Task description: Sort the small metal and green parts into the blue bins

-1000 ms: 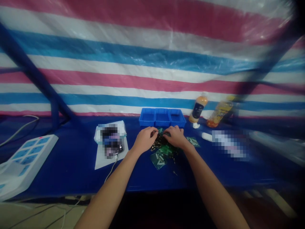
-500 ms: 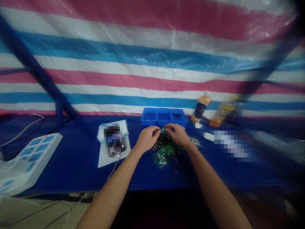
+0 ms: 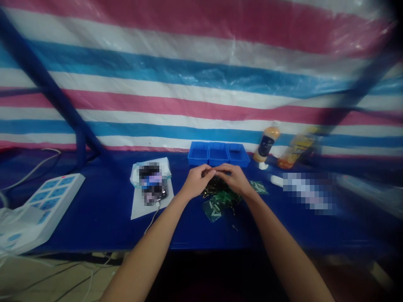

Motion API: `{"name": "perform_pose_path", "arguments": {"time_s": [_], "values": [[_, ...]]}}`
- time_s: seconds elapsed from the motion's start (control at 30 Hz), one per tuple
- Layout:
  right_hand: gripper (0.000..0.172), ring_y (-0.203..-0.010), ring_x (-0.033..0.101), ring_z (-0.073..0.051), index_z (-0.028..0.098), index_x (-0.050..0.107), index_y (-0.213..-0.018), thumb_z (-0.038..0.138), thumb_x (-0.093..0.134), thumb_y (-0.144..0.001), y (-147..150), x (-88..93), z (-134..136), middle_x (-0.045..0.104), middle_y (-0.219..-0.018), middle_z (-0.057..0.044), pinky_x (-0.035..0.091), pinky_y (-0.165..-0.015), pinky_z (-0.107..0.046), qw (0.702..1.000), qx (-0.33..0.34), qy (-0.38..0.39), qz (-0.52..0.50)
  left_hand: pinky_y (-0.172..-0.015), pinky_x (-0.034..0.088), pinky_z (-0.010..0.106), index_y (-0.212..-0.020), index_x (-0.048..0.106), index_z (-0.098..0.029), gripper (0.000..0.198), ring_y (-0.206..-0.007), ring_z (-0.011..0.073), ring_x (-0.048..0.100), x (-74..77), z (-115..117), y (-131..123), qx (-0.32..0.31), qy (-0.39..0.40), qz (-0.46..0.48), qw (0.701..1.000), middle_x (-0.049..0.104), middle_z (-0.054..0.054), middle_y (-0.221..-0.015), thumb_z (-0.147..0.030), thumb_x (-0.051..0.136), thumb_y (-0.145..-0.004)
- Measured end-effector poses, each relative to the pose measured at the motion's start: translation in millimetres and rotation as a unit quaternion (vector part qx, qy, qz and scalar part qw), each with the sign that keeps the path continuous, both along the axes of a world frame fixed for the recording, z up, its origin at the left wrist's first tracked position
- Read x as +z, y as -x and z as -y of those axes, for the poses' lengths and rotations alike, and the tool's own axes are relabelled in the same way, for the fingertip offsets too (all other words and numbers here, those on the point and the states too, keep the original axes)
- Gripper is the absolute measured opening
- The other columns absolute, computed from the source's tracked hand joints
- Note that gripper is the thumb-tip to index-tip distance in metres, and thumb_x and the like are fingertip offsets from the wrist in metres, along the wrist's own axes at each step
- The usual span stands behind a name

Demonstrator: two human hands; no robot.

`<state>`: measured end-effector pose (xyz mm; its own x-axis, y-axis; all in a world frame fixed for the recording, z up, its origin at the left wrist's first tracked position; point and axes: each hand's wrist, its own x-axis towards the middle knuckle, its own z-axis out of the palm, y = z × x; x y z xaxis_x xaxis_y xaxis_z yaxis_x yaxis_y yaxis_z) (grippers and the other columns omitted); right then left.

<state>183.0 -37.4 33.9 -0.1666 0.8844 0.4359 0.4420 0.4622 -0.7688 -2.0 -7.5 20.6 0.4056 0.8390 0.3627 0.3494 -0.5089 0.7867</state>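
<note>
Above a heap of small brass-coloured metal parts (image 3: 208,191), my left hand (image 3: 198,180) and my right hand (image 3: 234,178) meet at the fingertips. Both are closed in a pinch, and whatever is between the fingers is hidden. Green plastic bags (image 3: 223,197) lie in the heap under my hands. Nearer to me is a small clear bag (image 3: 213,210) of white, rod-like pieces. Another small bag (image 3: 258,187) rests beside my right wrist. One small loose metal piece (image 3: 234,227) lies near the table's front edge.
Behind my hands stands a blue three-compartment tray (image 3: 197,162). Two drink bottles (image 3: 266,142) stand to its right. At left, a phone (image 3: 153,191) with a white cable lies on a packet and paper (image 3: 138,212). A white power strip (image 3: 59,201) is farther left on the blue table (image 3: 103,222).
My fingertips have come together from slightly apart. A small teal piece that showed between them is now out of sight. The whole view has shifted slightly.
</note>
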Motion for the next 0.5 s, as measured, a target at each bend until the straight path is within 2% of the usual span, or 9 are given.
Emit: {"name": "perform_pose_path", "arguments": {"time_s": [0.13,0.23,0.37,0.5], "values": [[0.025,-0.088,0.066,-0.022,0.023,0.076,-0.091,0.045,0.067,-0.082,0,-0.6,-1,0.075,-0.093,-0.006,0.048,-0.086,-0.035,0.999,-0.028,0.036,-0.013,-0.066,0.044,0.026,-0.091,0.068,-0.018,0.032,-0.070,0.0150,0.058,0.5,1,-1,0.002,0.025,0.023,0.999,0.067,0.001,-0.078,-0.047,0.054,-0.090],[0.031,-0.087,0.064,-0.021,0.022,0.073,-0.092,0.050,0.068,-0.081,-3,-2.3,-2,0.073,-0.091,-0.006,0.048,-0.085,-0.036,0.993,0.000,0.077,-0.091,-0.069,0.045,0.026,-0.088,0.067,-0.018,0.037,-0.073,0.0157,0.058,3.0,2,-1,0.002,0.028,0.046,0.999,0.066,0.001,-0.077,-0.050,0.050,-0.092],[0.039,-0.075,0.059,-0.018,0.021,0.063,-0.085,0.060,0.060,-0.083,-10,-3.6,-2,0.064,-0.077,-0.005,0.050,-0.074,-0.033,0.961,0.039,0.131,-0.241,-0.073,0.046,0.027,-0.090,0.068,-0.017,0.044,-0.074,0.0165,0.060,4.8,1,1,0.022,0.038,0.077,0.996,0.068,0.002,-0.081,-0.053,0.041,-0.096],[0.044,-0.059,0.050,-0.014,0.020,0.054,-0.068,0.061,0.062,-0.082,-13,-6.3,-7,0.051,-0.061,0.000,0.045,-0.059,-0.028,0.940,0.041,0.204,-0.272,-0.072,0.046,0.027,-0.094,0.069,-0.017,0.048,-0.073,0.0166,0.059,3.0,-2,1,0.031,0.041,0.077,0.996,0.067,0.003,-0.080,-0.054,0.038,-0.096]]}}
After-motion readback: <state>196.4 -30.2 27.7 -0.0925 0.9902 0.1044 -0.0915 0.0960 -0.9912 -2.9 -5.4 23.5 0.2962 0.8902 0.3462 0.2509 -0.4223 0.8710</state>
